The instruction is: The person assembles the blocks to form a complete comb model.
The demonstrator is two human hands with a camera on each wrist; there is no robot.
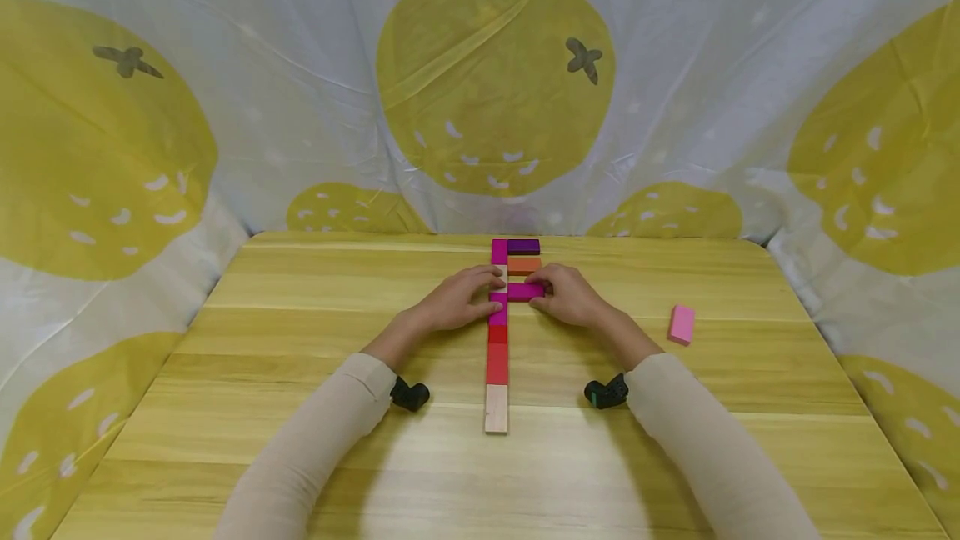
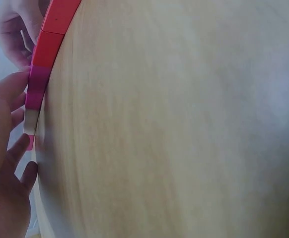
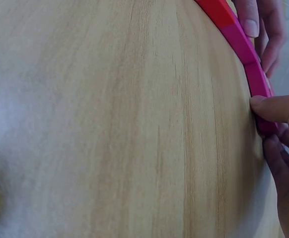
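A straight column of flat wooden blocks runs away from me down the middle of the table: a plain block [image 1: 496, 408] nearest, then red blocks [image 1: 497, 363], then a magenta block [image 1: 498, 309], a pale one and another magenta block [image 1: 499, 252]. My left hand [image 1: 456, 298] rests its loosely bent fingertips against the left side of this column. To the right of the column, my right hand [image 1: 573, 297] pinches a second magenta block [image 3: 257, 82] between thumb and fingers. That block lies crosswise, its left end at the column.
An orange block [image 1: 523, 266] and a purple block [image 1: 523, 246] lie crosswise beyond the held one, against the column's right side. A loose pink block [image 1: 682, 324] lies farther right on the wooden table [image 1: 247, 440]. A fruit-patterned cloth [image 1: 300, 90] hangs behind the table.
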